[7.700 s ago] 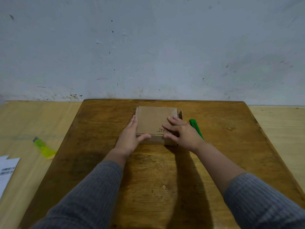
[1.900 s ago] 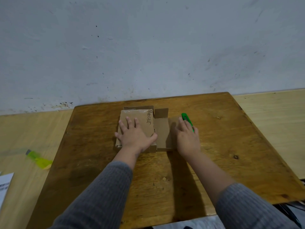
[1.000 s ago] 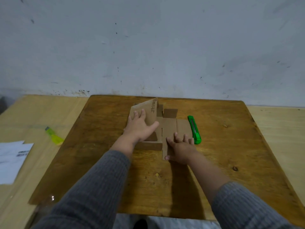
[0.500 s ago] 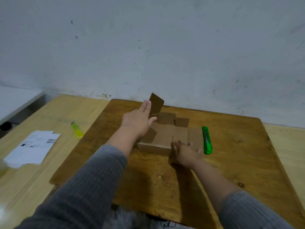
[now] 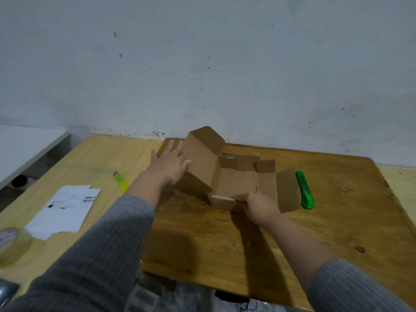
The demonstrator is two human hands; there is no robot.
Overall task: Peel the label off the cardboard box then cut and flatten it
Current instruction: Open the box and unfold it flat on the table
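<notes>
The brown cardboard box (image 5: pixel 234 183) lies opened out on the dark wooden board (image 5: pixel 326 226), its lid panel standing up tilted at the left and a flap spread flat at the right. My left hand (image 5: pixel 167 164) is flat with fingers spread against the outside of the raised lid. My right hand (image 5: pixel 258 204) pinches the box's near front wall. A green utility knife (image 5: pixel 304 190) lies just right of the box. The peeled white label (image 5: pixel 64 210) lies on the light table to the left.
A yellow-green cutter (image 5: pixel 120 181) lies on the light wooden table (image 5: pixel 96 158) left of the board. A roll of clear tape (image 5: pixel 12 244) sits at the left edge. A grey wall rises right behind the board. A white surface (image 5: pixel 24 145) stands at the far left.
The box has gone from closed to opened out. My left hand swung the lid up and leftward; my right hand moved from the right flap to grip the near front wall.
</notes>
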